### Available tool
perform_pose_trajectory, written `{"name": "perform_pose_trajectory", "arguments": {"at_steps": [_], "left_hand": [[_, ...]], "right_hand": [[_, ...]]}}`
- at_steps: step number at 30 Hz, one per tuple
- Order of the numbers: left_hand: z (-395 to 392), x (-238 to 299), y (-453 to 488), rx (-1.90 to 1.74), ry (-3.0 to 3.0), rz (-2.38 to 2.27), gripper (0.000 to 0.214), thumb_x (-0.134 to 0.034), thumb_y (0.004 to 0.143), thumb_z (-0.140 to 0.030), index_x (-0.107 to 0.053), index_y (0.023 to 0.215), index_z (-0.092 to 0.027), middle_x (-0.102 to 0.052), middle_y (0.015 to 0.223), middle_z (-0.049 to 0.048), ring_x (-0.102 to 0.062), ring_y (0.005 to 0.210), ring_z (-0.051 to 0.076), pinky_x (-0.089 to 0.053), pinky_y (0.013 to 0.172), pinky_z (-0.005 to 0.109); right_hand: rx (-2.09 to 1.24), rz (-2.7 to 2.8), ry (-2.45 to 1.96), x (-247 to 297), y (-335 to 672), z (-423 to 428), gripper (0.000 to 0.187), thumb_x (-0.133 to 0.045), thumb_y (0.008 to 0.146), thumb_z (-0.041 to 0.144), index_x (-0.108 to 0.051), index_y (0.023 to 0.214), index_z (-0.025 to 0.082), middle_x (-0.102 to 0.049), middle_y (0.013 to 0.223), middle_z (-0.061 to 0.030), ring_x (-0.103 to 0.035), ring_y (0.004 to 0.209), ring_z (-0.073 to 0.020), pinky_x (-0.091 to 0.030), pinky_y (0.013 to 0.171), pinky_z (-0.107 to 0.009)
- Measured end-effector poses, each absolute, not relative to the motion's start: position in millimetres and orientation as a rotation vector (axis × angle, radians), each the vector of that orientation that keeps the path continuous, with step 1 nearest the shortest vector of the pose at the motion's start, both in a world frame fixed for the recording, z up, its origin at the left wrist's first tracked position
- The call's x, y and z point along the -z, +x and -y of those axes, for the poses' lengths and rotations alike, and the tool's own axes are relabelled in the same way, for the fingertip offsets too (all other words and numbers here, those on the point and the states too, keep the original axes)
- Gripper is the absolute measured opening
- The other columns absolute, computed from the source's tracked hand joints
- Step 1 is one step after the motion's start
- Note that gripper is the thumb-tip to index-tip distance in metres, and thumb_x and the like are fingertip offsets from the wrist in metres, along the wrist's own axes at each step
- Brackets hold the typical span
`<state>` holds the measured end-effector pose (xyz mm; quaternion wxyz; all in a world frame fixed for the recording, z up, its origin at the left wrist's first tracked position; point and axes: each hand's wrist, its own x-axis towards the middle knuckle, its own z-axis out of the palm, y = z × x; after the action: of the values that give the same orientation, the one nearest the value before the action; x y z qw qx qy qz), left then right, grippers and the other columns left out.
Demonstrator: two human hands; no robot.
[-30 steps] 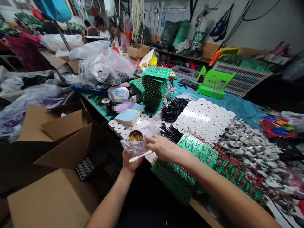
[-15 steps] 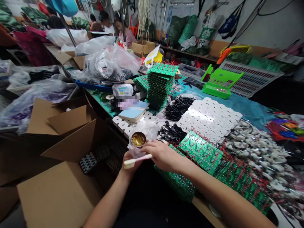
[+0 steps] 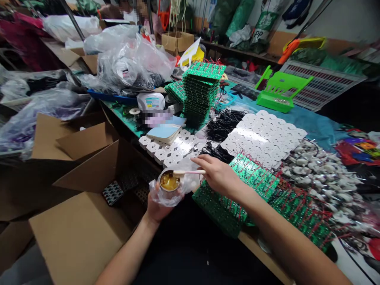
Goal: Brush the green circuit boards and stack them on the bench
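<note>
My left hand (image 3: pixel 160 209) is closed from below around a small round metal cup (image 3: pixel 169 189), with a crumpled clear plastic bag (image 3: pixel 162 200) between palm and cup. Amber stuff lies inside the cup. My right hand (image 3: pixel 218 174) pinches the thin pinkish handle of a toothbrush (image 3: pixel 190 172). The brush's pale head is at the cup's upper right rim; whether it touches the contents I cannot tell. Green circuit boards (image 3: pixel 252 174) with red wires lie beneath and beyond my right forearm. White perforated panels (image 3: pixel 179 148) lie just past the cup.
Tall stacked circuit boards (image 3: pixel 197 95) stand at the back of the table, near a notebook (image 3: pixel 166 132). Black cables (image 3: pixel 224 124), a white sheet (image 3: pixel 264 138) and heaped white parts (image 3: pixel 320 178) spread rightward. Opened cardboard boxes (image 3: pixel 80 237) stand at left. People sit far behind.
The cup has tipped toward me and come slightly lower left. The toothbrush has risen from below the cup to its rim, and my right hand has moved up and right. The view has tilted down.
</note>
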<state>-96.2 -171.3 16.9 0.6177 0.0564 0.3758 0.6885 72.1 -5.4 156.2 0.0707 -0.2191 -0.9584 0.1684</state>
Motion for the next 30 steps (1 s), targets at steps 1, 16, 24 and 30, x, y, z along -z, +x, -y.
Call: {"name": "perform_pose_trajectory", "arguments": {"at_steps": [1, 16, 24, 30], "left_hand": [[176, -16, -95, -1.552, 0.162, -0.871, 0.071, -0.044, 0.08, -0.08, -0.071, 0.111, -0.022, -0.074, 0.109, 0.0153, -0.072, 0.083, 0.031, -0.056, 0.088, 0.055], [182, -13, -97, -1.577, 0.354, -0.935, 0.051, -0.063, 0.074, -0.062, -0.073, 0.105, -0.022, -0.073, 0.109, 0.0171, -0.07, 0.102, 0.039, -0.05, 0.096, 0.062], [182, -21, -94, -1.476, 0.341, -0.889, 0.054, -0.07, 0.07, -0.056, -0.071, 0.109, -0.017, -0.073, 0.112, 0.0152, -0.065, 0.113, 0.038, -0.044, 0.107, 0.058], [183, -26, -89, -1.468, 0.281, -0.805, 0.049, -0.075, 0.068, -0.05, -0.073, 0.108, -0.021, -0.076, 0.109, 0.0091, -0.069, 0.106, 0.034, -0.045, 0.108, 0.054]], "right_hand": [[-0.53, 2.924, -0.642, -152, 69, 1, 0.052, -0.045, 0.089, 0.006, -0.056, 0.138, 0.022, -0.061, 0.131, -0.0107, -0.06, 0.109, -0.0211, -0.05, 0.084, -0.031], [-0.336, 2.841, -0.761, -158, 102, 57, 0.026, -0.046, 0.102, 0.039, -0.066, 0.112, 0.025, -0.068, 0.09, -0.0058, -0.062, 0.081, -0.0197, -0.041, 0.06, -0.028], [-0.107, 2.748, -0.646, -144, 101, 67, 0.025, -0.046, 0.103, 0.029, -0.069, 0.097, 0.022, -0.062, 0.075, -0.003, -0.051, 0.071, -0.0168, -0.03, 0.058, -0.03], [-0.051, 2.715, -0.627, -148, 107, 66, 0.022, -0.05, 0.102, 0.028, -0.07, 0.095, 0.022, -0.061, 0.073, -0.0021, -0.051, 0.069, -0.0167, -0.03, 0.057, -0.03]]}}
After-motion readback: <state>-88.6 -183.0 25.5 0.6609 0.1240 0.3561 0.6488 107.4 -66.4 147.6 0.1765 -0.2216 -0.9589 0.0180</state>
